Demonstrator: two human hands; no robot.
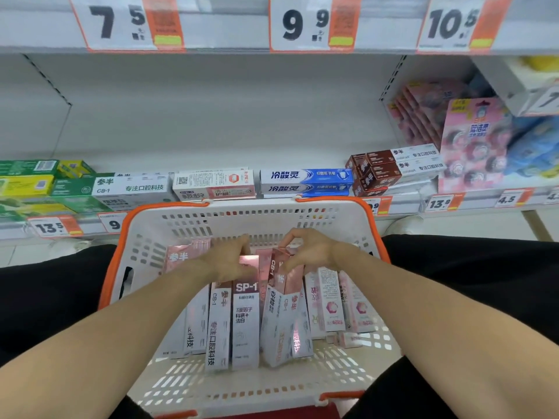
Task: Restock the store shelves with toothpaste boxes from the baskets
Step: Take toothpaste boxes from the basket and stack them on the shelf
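Down between the person's knees, both bare forearms reach forward into a white perforated plastic basket with an orange rim (121, 252), set before a low white store shelf (211, 116) carrying rows of boxed toothpaste above orange price tags (54, 226). The left hand (228, 260) curls round a pink-topped SP-1 toothpaste box (245, 322), and the right hand (308, 251) pinches the pink CB-1 boxes (284, 297) standing beside it in the basket.

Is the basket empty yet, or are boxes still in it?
Not empty. The basket still holds many toothpaste boxes; the left hand and right hand grip some.
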